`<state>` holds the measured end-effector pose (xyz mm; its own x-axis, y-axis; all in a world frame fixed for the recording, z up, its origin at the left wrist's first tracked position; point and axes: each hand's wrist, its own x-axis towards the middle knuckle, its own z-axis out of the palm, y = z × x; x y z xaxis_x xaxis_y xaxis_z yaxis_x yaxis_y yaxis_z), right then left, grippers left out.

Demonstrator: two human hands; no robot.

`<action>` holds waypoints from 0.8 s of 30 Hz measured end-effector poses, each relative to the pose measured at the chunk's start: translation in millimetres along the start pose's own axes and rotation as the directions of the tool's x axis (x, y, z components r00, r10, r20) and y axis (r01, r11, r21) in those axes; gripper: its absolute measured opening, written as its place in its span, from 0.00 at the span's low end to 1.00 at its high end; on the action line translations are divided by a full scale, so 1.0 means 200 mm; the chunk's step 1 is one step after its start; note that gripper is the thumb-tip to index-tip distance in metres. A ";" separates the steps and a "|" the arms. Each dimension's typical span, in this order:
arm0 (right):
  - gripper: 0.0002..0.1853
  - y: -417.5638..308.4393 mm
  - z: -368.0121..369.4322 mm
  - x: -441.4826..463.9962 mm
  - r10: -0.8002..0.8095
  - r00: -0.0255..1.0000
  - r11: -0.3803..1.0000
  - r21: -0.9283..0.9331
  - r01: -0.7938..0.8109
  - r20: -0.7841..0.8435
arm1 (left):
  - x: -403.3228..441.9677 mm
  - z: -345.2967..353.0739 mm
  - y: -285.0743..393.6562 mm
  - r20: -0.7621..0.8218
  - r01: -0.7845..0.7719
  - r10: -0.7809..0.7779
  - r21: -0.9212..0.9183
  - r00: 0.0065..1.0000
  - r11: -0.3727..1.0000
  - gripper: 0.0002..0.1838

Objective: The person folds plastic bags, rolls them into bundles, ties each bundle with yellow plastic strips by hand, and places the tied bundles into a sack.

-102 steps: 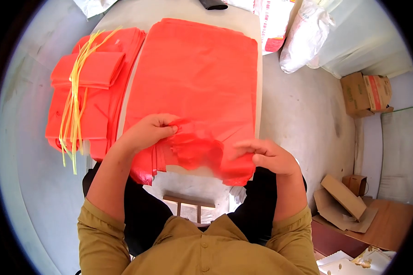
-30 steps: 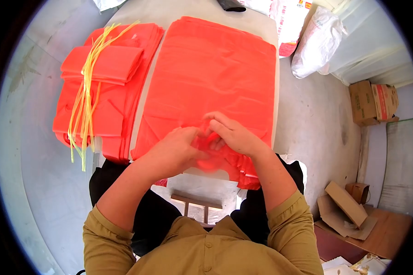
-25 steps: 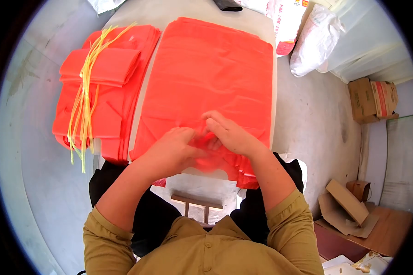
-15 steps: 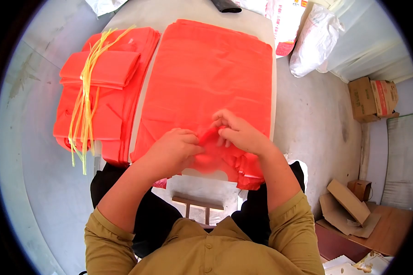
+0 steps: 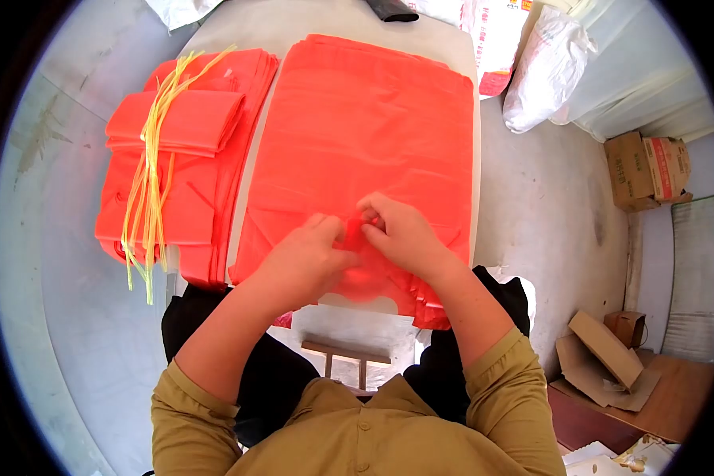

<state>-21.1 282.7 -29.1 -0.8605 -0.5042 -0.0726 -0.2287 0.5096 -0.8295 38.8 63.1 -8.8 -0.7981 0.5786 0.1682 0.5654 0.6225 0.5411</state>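
Note:
A wide stack of red plastic bags [image 5: 365, 119] lies flat on the table in front of me. At its near edge my right hand [image 5: 401, 234] pinches a gathered bit of the top red plastic bag [image 5: 355, 232] between thumb and fingers. Close on its left, my left hand [image 5: 313, 254] has its fingers curled on the same bag. The plastic between and below my hands is blurred. Crumpled bag ends [image 5: 428, 309] hang over the table's near edge beneath my right wrist.
Left of the stack lies a pile of folded red bags [image 5: 174, 123] with yellow plastic strips [image 5: 152, 166] across it. The pale table [image 5: 238, 24] shows around them. A white sack [image 5: 547, 71] and cardboard boxes [image 5: 639, 170] stand to the right, and opened cardboard [image 5: 603, 357] lies at the lower right.
My right hand has moved a little left, closer to my left hand, and has closed on the gathered plastic. My left hand has shifted slightly.

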 end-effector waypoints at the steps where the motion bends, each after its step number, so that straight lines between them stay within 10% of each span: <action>1: 0.17 0.00 0.00 0.00 0.000 1.000 0.999 -0.033 0.000 0.003 | 0.01 0.00 0.01 -0.048 0.002 -0.001 0.019 0.999 1.000 0.16; 12: 0.17 -0.01 0.05 -0.01 -0.109 0.994 0.973 -0.206 0.106 -0.003 | 0.04 0.08 -0.08 -0.004 -0.095 0.095 0.055 0.995 0.994 0.07; 18: 0.17 0.04 -0.02 0.00 0.120 0.984 0.946 0.287 -0.154 0.130 | 0.08 0.09 -0.08 -0.039 0.062 -0.066 -0.107 0.997 0.992 0.05; 24: 0.15 0.10 -0.05 -0.03 0.139 0.981 0.929 0.325 -0.176 0.135 | 0.11 0.09 -0.08 -0.046 0.212 -0.226 -0.208 0.973 0.955 0.06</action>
<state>-25.2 304.4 -39.9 -0.8146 -0.5180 -0.2610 0.0870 0.3358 -0.9379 16.0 75.7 -29.2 -0.9139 0.3981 0.0792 0.3273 0.6074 0.7239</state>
